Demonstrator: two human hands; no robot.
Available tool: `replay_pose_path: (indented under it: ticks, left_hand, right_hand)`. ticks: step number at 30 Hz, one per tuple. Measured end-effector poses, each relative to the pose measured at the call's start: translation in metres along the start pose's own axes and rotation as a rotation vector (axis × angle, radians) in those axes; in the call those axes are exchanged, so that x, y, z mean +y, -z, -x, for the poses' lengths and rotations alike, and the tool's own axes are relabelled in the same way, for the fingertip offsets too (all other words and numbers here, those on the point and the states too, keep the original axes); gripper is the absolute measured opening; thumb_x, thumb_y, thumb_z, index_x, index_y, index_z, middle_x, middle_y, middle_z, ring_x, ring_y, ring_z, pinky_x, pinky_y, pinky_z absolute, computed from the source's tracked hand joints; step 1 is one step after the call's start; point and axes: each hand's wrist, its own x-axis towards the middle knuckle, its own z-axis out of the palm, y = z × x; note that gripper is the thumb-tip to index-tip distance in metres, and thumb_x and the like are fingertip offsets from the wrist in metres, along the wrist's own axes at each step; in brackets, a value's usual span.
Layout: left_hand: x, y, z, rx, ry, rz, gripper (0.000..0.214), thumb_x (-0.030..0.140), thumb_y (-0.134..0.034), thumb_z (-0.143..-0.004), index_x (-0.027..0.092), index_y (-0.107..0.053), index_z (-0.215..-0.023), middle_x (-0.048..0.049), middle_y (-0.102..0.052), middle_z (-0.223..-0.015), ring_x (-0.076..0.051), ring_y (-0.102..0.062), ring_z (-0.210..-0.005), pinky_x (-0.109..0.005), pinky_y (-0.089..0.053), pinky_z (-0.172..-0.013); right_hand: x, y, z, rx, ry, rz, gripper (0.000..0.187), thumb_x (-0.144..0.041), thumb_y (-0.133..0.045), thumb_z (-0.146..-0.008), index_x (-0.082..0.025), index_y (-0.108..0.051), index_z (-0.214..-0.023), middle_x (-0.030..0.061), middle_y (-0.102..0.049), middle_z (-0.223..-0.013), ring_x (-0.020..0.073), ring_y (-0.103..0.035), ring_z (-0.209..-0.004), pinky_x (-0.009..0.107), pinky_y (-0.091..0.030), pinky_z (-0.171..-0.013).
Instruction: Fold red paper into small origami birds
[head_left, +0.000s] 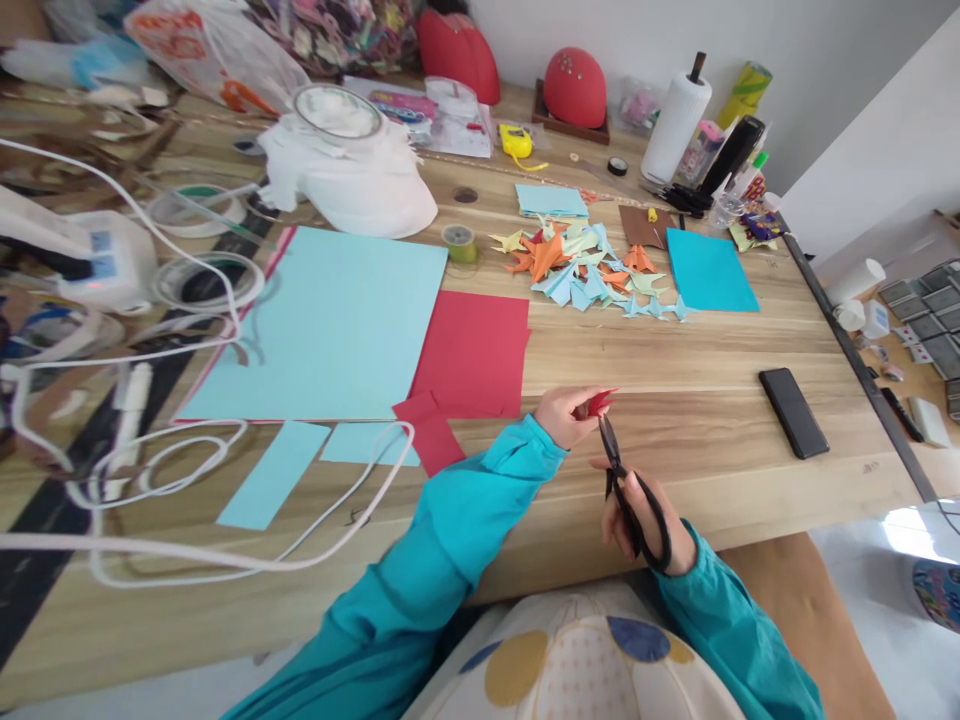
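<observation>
Above the table's front edge, my left hand (566, 415) pinches a small folded piece of red paper (599, 402). My right hand (651, 520) grips a pair of black-handled scissors (613, 455) by the loops. The scissors point up and left, with their tips right at the red paper; whether they touch it I cannot tell. Left of my hands lie red sheets (476, 345), a red strip (435, 435) and a stack of large light-blue sheets (337, 320). Beyond my hands, several folded paper cranes (577, 265) in orange, blue and pale yellow lie in a heap.
A black phone (793, 412) rests at the right. Bright blue paper (711, 270) lies beside the cranes. White cables (172, 465) loop across the left side, near light-blue strips (276, 475). Farther back are a green tape roll (459, 243) and a yellow tape measure (515, 142).
</observation>
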Motion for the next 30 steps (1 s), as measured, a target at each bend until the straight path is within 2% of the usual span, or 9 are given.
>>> replay_pose_path:
  ticks: [6,10,15,20,30]
  left_hand:
    - [-0.007,-0.001,0.0,-0.031,-0.119,-0.06,0.025,0.02,-0.062,-0.076,0.015,-0.067,-0.1,-0.007,-0.072,-0.084,-0.015,-0.067,-0.07,-0.024,-0.056,-0.064]
    - [-0.014,-0.003,0.001,-0.018,-0.235,-0.165,0.019,0.021,-0.058,-0.08,0.016,-0.066,-0.097,-0.0066,-0.072,-0.088,-0.014,-0.067,-0.076,-0.024,-0.056,-0.069]
    - [-0.016,0.001,0.002,-0.058,-0.366,-0.302,0.022,0.02,-0.053,-0.085,0.015,-0.064,-0.103,-0.007,-0.071,-0.095,-0.015,-0.067,-0.086,-0.023,-0.055,-0.076]
    - [-0.015,0.004,0.004,-0.097,-0.357,-0.408,0.025,0.023,-0.048,-0.088,0.018,-0.064,-0.106,-0.0047,-0.07,-0.09,-0.013,-0.066,-0.081,-0.022,-0.054,-0.071]
    - [-0.019,0.003,0.006,-0.125,-0.343,-0.438,0.027,0.024,-0.045,-0.089,0.019,-0.063,-0.108,-0.0037,-0.069,-0.084,-0.012,-0.064,-0.075,-0.021,-0.052,-0.066]
  right_hand:
    - [-0.006,0.0,0.001,0.014,0.004,0.056,0.072,-0.065,-0.034,-0.082,-0.008,-0.043,-0.126,-0.0046,-0.053,-0.044,0.0074,-0.04,-0.027,0.017,-0.029,-0.027]
    - [-0.008,0.002,0.002,0.041,-0.036,0.106,0.07,-0.063,-0.037,-0.082,-0.008,-0.044,-0.125,-0.0048,-0.053,-0.044,0.0066,-0.039,-0.026,0.016,-0.027,-0.026]
    - [-0.006,0.005,0.004,0.04,-0.083,0.13,0.068,-0.061,-0.038,-0.083,-0.009,-0.044,-0.126,-0.005,-0.053,-0.044,0.0065,-0.038,-0.025,0.016,-0.025,-0.026]
    - [-0.004,0.006,0.004,0.053,-0.094,0.123,0.07,-0.063,-0.038,-0.082,-0.009,-0.044,-0.127,-0.0058,-0.051,-0.043,0.0064,-0.038,-0.026,0.016,-0.027,-0.026]
    - [-0.001,0.007,0.002,0.059,-0.074,0.147,0.07,-0.065,-0.036,-0.082,-0.007,-0.05,-0.119,-0.0058,-0.049,-0.04,0.0071,-0.039,-0.025,0.016,-0.025,-0.026]
